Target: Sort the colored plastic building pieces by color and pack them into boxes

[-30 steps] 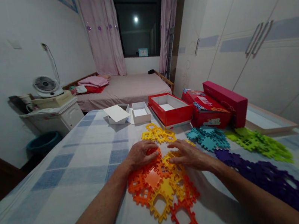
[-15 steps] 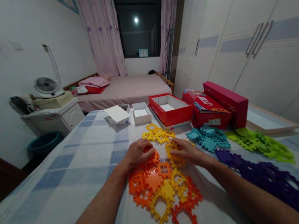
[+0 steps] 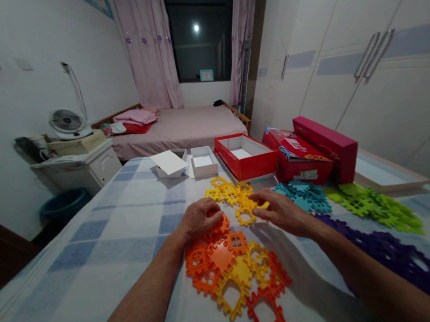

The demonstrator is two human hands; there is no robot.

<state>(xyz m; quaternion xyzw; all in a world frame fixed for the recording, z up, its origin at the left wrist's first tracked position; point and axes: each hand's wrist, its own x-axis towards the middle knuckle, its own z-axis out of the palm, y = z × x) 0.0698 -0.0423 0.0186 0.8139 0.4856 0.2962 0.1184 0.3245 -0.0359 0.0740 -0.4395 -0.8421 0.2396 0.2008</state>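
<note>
While pinching yellow plastic cog-tiles mid-frame with half-curled right hand, rests curled left hand on orange plastic cog-tiles, hold unclear; likely light, stiff; best gripped rim-side.

No lettering can be read; the red carton bears white print (too blurred to decipher).

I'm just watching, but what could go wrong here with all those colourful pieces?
Colours could get muddled: yellow pieces lie among orange pieces in the near heap. Toothed edges might catch, so moving the yellow cluster at the right hand could drag neighbours. The right forearm reaches over the purple pieces and might brush them, though clearance is hard to judge.
</note>
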